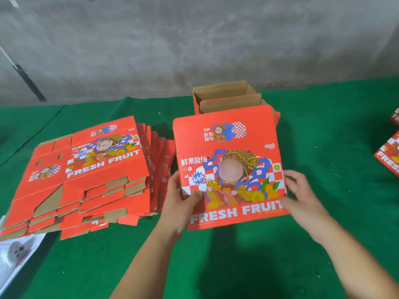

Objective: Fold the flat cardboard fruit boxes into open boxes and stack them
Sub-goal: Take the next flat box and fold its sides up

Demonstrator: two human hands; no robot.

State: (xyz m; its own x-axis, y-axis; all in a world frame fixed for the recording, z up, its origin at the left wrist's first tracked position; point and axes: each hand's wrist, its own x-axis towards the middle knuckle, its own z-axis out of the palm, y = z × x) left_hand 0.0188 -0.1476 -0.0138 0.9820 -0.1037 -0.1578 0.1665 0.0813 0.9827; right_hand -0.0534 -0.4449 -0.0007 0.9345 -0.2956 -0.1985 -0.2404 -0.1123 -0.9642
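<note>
Between the person's two hands, a red fruit box [228, 169] is held up off the green table cover [216, 266], its printed face with the cartoon figure and "FRESH FRUIT" lettering turned up toward them. Their left hand [183, 199] grips the box's left edge, thumb curled over the printed face near the lower corner. Their right hand [299, 192] pinches the right edge, fingers curled round the side. Just behind the held box stands an open folded box [224, 98], brown inside showing, with another panel tucked in it. To the left lies a thick, fanned pile of flat boxes [86, 175], same red print. Further red boxes [390, 152] sit at the right edge. White printed paper [15, 257] lies at the lower left, and a grey concrete wall [194, 39] rises behind.
</note>
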